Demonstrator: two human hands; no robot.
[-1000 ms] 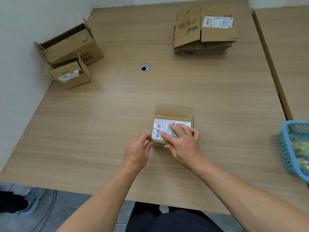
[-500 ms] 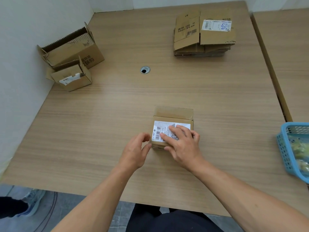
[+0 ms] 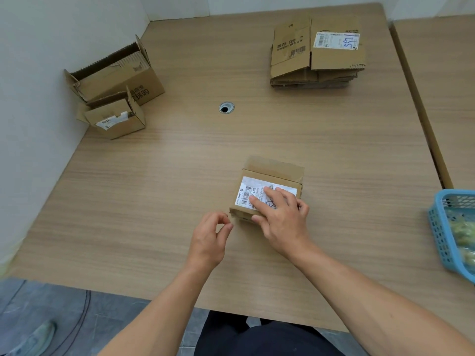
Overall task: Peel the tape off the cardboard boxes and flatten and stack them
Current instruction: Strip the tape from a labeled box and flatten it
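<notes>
A small closed cardboard box (image 3: 272, 170) with a white shipping label (image 3: 253, 188) stands in the middle of the wooden table (image 3: 180, 176). My right hand (image 3: 281, 217) presses flat on the label, thumb against the front face. My left hand (image 3: 209, 237) is at the box's front-left corner, thumb and forefinger pinched together on what looks like a thin clear tape end; the tape itself is hard to make out. A stack of flattened boxes (image 3: 317, 52) lies at the far right.
Two opened boxes, a large one (image 3: 115, 75) and a small one (image 3: 115, 120), stand at the far left by the wall. A cable hole (image 3: 226, 107) is in the tabletop. A blue basket (image 3: 452, 232) sits at the right edge.
My left hand has drawn back a little from the box's front-left corner, its thumb and forefinger now pinched together. The right hand stays on the label.
</notes>
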